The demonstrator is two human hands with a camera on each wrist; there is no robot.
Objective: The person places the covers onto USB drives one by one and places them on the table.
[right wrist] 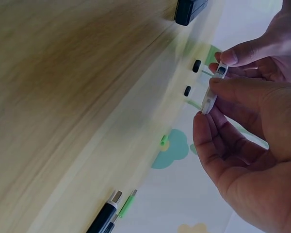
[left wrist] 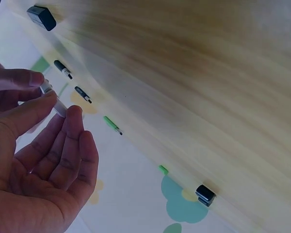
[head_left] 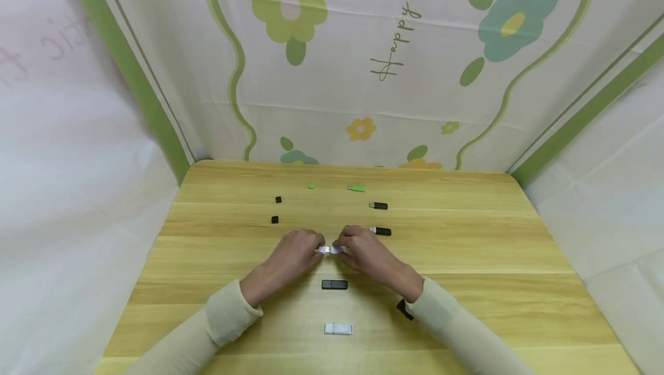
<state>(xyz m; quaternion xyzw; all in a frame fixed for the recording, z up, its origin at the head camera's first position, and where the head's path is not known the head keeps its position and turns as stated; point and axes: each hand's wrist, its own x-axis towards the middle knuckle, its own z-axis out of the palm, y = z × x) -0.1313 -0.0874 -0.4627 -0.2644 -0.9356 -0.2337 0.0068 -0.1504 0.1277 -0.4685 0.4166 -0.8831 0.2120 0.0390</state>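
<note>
A white USB stick [head_left: 337,250] is held in the fingertips between two hands, with a short stretch of its metal plug [head_left: 327,250] showing in the middle. The left hand [head_left: 301,248], at the stick's left end, pinches the white cap [head_left: 320,250] between thumb and forefinger, its remaining fingers loosely bent. The right hand [head_left: 365,251], at the stick's right end, pinches the body the same way, thumb against curved fingers. Whether the plug's tip sits inside the cap, I cannot tell. Just on the person's side of the white stick, a dark capped stick [head_left: 334,284] lies on the wooden surface [head_left: 207,306], and farther toward the person from the white stick lies a pale capped stick [head_left: 338,328]. Beyond the white stick and to its left are two small black caps, a nearer one [head_left: 275,219] and a farther one [head_left: 278,199]; a green cap [head_left: 311,185] lies farther beyond it, slightly left. Beyond it to the right come three uncapped sticks: a black-and-white stick [head_left: 382,231] nearest, then a black stick [head_left: 379,205], then a green stick [head_left: 356,188], all with plugs pointing left. Well beyond the white stick, past the far edge, hangs a flower-printed cloth [head_left: 311,93].
</note>
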